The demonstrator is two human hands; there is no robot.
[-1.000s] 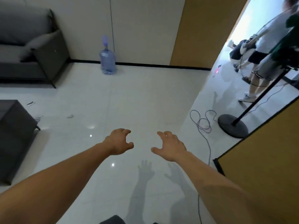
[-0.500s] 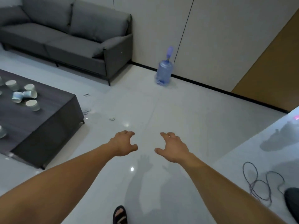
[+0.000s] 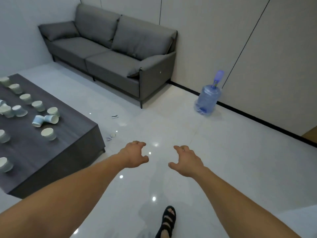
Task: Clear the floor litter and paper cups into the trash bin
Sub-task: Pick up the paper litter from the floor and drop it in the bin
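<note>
Litter lies on the floor ahead and to the left of both hands, just off the counter at its near corner. A second scrap lies farther on, toward the sofa. The left grip is nearer to it than the right grip. Both are held out over bare tile, fingers loosely curled, thumbs apart, holding nothing.

Each scrap is too small to show a long axis. Together they run away from the person along the counter's end. Cups sit on the counter, some tipped over, well left of the left grip.

The floor is pale, glossy tile, so flat scraps will likely need a fingertip pinch. A bottle stands by the wall. No bin is in view.
</note>
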